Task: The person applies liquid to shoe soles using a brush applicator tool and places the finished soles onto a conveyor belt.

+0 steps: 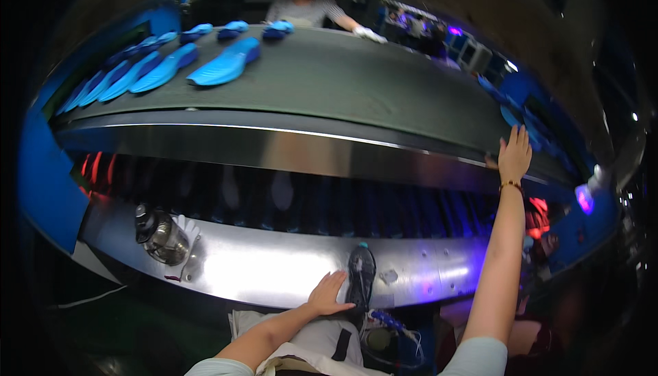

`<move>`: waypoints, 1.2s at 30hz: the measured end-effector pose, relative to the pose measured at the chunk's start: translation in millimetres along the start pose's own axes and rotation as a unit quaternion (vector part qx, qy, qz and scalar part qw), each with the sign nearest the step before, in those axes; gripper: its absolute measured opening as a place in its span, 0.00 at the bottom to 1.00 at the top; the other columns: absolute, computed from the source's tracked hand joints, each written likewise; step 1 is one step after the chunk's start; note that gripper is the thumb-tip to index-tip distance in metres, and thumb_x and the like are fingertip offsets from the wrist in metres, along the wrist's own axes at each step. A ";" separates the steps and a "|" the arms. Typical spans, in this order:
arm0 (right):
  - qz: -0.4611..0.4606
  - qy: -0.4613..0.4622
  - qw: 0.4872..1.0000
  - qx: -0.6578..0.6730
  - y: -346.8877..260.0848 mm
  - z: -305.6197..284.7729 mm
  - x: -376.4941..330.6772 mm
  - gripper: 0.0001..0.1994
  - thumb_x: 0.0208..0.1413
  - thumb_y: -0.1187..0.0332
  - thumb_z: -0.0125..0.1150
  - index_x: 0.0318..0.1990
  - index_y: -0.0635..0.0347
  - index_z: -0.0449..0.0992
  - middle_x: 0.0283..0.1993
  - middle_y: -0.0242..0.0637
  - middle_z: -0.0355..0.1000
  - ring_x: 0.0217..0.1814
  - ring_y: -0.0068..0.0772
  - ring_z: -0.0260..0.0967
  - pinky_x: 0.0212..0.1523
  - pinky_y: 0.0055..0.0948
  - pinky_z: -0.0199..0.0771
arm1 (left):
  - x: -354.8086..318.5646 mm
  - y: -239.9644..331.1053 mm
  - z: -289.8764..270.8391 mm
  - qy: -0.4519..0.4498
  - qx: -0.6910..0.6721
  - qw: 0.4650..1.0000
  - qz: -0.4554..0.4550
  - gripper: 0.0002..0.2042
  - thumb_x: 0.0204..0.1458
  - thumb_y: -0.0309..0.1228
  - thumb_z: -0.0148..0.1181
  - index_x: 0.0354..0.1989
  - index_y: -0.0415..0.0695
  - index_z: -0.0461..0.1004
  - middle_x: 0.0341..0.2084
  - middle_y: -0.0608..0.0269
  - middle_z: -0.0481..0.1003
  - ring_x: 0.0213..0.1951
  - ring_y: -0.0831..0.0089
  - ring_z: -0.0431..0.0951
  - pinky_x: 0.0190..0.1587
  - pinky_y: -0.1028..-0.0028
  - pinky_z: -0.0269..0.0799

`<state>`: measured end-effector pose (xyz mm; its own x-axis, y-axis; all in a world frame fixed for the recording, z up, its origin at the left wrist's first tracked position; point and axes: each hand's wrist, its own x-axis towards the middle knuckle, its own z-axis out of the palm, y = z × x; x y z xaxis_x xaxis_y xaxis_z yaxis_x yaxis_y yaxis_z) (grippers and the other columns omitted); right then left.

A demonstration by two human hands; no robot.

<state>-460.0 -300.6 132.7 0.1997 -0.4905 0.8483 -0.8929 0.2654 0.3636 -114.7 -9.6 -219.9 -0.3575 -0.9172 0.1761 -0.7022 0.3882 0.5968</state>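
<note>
My left hand (330,294) lies with its fingers stretched out on the metal ledge, its thumb at the edge of a black shoe sole (362,274) with a small teal tip. My right arm reaches far forward to the right end of the upper belt. There my right hand (515,154), fingers outstretched, is beside a group of blue insoles (533,128). Whether its fingertips touch one is hard to make out. More light-blue insoles with dark-blue heels, such as the nearest one (226,64), lie in a row on the belt's left half.
A dark green belt (356,78) runs across in front, and below it a lower line carries dark sole shapes (282,191). On the ledge (253,266) stand a clear bottle (163,236) and a white glove (186,228). Across the belt, a person in a striped top rests a gloved hand (369,34).
</note>
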 end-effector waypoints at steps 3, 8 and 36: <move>0.018 0.031 0.995 0.098 -22.4 -50.8 24.2 0.27 0.49 0.56 0.53 0.56 0.58 0.59 0.60 0.48 0.54 0.59 0.45 0.54 0.55 0.39 0.56 | 17.2 -8.6 -16.8 0.051 -0.029 0.996 0.065 0.43 0.42 0.56 0.53 0.58 0.33 0.50 0.58 0.44 0.51 0.60 0.54 0.51 0.62 0.61 0.43; 0.012 0.052 0.943 0.329 -108.8 -109.0 52.0 0.24 0.51 0.56 0.52 0.51 0.61 0.63 0.59 0.53 0.54 0.57 0.50 0.56 0.53 0.41 0.59 | 65.8 41.4 -204.8 0.206 0.026 0.933 0.296 0.39 0.41 0.52 0.56 0.57 0.39 0.53 0.57 0.46 0.53 0.57 0.52 0.56 0.59 0.57 0.49; 0.047 -0.159 0.873 0.458 -215.4 -159.6 30.6 0.40 0.48 0.46 0.50 0.62 0.60 0.44 0.67 0.50 0.33 0.69 0.45 0.31 0.63 0.42 0.37 | 188.2 300.3 -557.7 0.221 0.238 0.927 0.186 0.41 0.32 0.60 0.60 0.47 0.34 0.67 0.46 0.43 0.67 0.48 0.55 0.68 0.47 0.67 0.63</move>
<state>-197.1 -240.3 141.8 0.1156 -0.7467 0.6551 -0.8761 -0.3874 -0.2870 -49.6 -115.6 429.0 -0.4163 -0.6188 0.6662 -0.8108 0.5842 0.0360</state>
